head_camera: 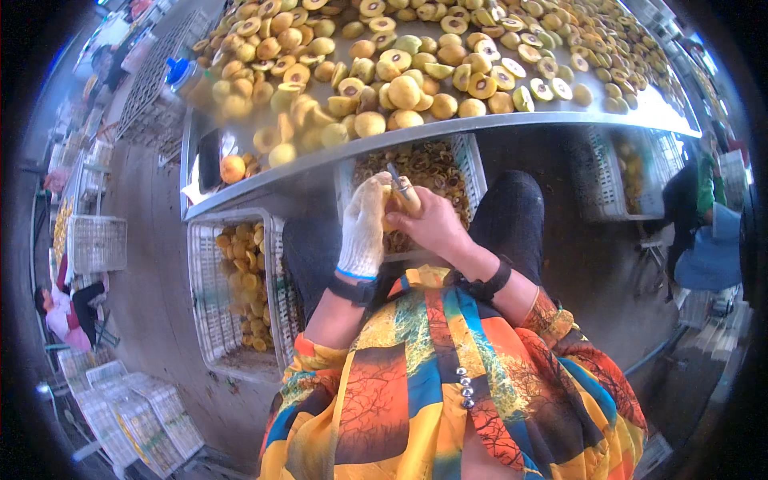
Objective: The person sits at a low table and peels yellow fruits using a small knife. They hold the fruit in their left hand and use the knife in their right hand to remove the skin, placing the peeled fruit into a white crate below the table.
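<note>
In front of my lap, my left hand (363, 223), in a white knit glove, grips a piece of yellow stone fruit (390, 224), mostly covered by the fingers. My bare right hand (436, 221) is closed around the pale handle (410, 203) of a small pitting tool, whose metal blade (394, 174) points up and away beside the gloved fingers. Both hands are close together above a white plastic crate (474, 174) of brown pits and scraps (445, 165). Whole and halved yellow stone fruits (404, 92), some halves with pits showing, are spread over the metal table (336, 157) beyond.
Left of my leg stands a white crate (207, 300) with pitted fruit halves (249, 288). A blue-capped bottle (177, 72) and a dark flat object (209, 161) are at the table's left end. Another crate (591, 180) is at right. People sit at far left (66, 315) and right (708, 240).
</note>
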Demonstrator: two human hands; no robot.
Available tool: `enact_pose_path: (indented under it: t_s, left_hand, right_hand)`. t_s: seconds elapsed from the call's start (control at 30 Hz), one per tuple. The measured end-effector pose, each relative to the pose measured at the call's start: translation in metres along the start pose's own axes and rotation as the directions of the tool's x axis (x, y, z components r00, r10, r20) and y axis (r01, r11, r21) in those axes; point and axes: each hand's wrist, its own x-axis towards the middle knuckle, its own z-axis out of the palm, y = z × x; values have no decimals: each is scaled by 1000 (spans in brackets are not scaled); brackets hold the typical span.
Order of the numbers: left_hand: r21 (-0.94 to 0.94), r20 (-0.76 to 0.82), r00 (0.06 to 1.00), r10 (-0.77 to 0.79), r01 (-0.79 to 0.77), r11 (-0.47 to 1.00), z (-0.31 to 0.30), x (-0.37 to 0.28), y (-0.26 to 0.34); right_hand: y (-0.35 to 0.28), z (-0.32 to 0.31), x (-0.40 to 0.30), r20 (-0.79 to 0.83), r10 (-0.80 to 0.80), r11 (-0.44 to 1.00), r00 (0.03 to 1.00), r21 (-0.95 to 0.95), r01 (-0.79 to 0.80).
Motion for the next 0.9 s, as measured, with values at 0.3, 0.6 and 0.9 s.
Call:
enact_pose_path:
  t_s: [0.3,0.6,0.9]
  left_hand:
    - [-53,-25,988,-155,153,987,10,-9,-12]
    - [6,-114,991,-72,73,997,8,-8,-18]
    - [-319,-212,933,-291,216,923,-9,1,0]
  right_hand:
    - [9,-3,-9,-131,-167,979,977,-137,149]
    - [12,2,-4,-177,-86,984,980,-168,56]
    - [11,7,-10,-178,-220,947,959,-274,166]
